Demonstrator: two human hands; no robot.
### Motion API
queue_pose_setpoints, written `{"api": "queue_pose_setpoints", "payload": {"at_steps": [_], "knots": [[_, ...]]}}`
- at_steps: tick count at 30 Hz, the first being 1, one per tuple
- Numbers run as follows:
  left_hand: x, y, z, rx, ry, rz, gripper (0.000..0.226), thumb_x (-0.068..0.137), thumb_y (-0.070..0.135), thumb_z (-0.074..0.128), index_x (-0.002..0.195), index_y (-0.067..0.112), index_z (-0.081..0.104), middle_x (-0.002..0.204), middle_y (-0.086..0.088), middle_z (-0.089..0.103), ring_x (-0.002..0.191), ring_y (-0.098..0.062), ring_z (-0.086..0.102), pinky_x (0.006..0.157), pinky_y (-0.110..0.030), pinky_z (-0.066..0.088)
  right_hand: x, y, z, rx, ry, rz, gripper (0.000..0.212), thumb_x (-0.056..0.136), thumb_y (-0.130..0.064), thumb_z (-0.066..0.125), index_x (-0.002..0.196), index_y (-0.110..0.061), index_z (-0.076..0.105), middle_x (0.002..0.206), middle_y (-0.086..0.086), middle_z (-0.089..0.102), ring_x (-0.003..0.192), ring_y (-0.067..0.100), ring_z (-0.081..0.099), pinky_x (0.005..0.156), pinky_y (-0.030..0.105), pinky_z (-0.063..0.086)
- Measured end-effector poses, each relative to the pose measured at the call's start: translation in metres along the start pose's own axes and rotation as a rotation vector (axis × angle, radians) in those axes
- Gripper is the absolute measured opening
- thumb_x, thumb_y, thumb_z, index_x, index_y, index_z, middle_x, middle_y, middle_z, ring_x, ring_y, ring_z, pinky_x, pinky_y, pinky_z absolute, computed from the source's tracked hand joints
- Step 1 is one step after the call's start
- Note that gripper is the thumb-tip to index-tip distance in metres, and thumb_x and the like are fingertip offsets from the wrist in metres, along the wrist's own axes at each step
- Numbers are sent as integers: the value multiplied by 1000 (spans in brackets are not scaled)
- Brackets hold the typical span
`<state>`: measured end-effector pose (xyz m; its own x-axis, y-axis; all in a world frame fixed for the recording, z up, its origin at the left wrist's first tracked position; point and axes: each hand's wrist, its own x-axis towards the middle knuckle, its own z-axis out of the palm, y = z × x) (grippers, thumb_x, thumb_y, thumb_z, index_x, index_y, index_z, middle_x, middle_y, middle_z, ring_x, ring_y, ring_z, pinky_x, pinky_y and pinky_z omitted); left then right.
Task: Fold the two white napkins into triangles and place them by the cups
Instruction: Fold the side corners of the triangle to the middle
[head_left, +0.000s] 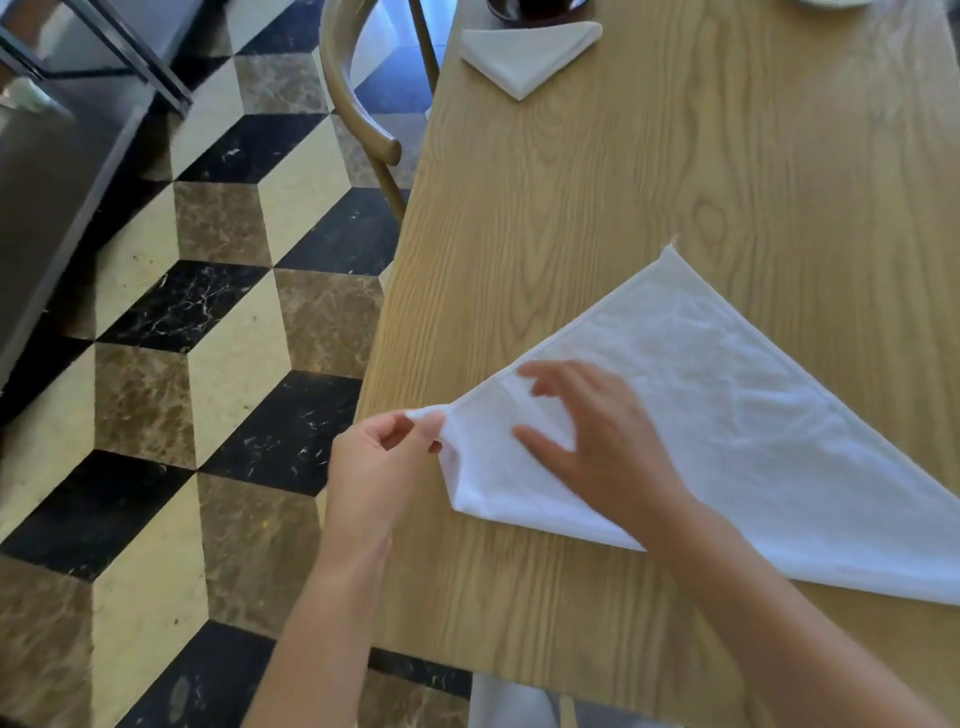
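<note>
First napkin (524, 57) done: small folded triangle, far beyond the grip beside a dark cup base (530, 8). Second napkin (727, 415) at large-triangle stage; left hand (379, 462) pinches its near corner, right hand (597, 441) presses flat just beside, fingers spread. Remaining, by my estimate: further folds, placement.

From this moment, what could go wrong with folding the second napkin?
The left hand pinches a corner of the large napkin right at the table edge; pulling further may drag cloth off the side.

The right hand rests flat on wrinkled cloth, so creases may get folded in and the result may not match the folded napkin.
</note>
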<state>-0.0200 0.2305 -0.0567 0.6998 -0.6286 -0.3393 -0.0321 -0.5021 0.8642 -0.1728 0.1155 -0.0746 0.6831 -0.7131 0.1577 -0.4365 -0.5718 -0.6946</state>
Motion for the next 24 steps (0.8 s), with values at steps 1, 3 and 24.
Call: {"api": "queue_pose_setpoints", "payload": {"at_steps": [1,3,24], "knots": [[-1,7,11,-22,-39,-1,13,86,25,63,81,24,76,79,6,74,74,-1,67,59,-5,43,2,-10,1,23,-23,-36,33,80,-33,68,109,-19,61,91,-8,63,88,15,60,82,35,42],[-2,21,31,-78,-127,-26,19,88,31,60,81,23,76,79,3,74,77,-3,67,63,-13,46,6,-17,3,79,-39,-20,25,81,-34,68,101,-21,61,85,-13,62,78,9,59,77,34,44],[77,28,100,333,-256,264,14,89,23,58,84,21,71,81,12,69,83,-10,63,92,-46,46,77,97,-68,354,167,650,6,78,-4,63,76,-8,67,61,-5,58,43,-6,46,52,10,40]]}}
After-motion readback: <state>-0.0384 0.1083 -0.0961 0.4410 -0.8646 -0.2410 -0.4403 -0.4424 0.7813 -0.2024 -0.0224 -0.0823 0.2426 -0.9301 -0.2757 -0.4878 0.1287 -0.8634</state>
